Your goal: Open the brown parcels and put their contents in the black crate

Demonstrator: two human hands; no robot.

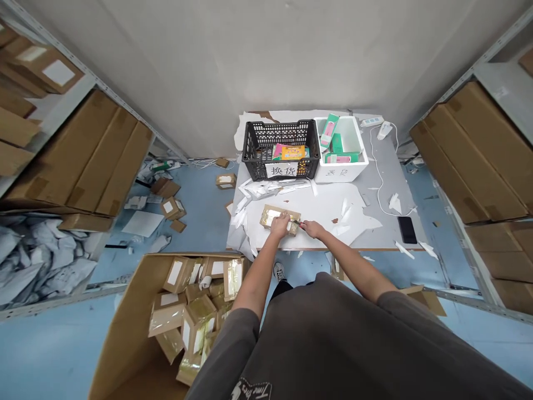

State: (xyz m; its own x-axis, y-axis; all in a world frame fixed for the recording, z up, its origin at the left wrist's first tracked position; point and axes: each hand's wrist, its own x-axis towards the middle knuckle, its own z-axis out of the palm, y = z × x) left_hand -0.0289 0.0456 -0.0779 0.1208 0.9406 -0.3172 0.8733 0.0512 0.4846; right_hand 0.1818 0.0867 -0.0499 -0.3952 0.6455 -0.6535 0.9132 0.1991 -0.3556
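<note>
A small brown cardboard box with a white label and shiny clear tape lies flat on the table near its front edge. My left hand is closed over the middle of the box, holding it against the tabletop. To its right, my right hand grips a utility knife by its red handle. The knife's tip points left and meets the right part of the box; how deep the blade sits cannot be made out.
Behind the box stand a black plastic crate and a white foam box with green-and-pink packages. Torn paper scraps, a phone and a power strip lie on the table. A large carton of parcels sits lower left.
</note>
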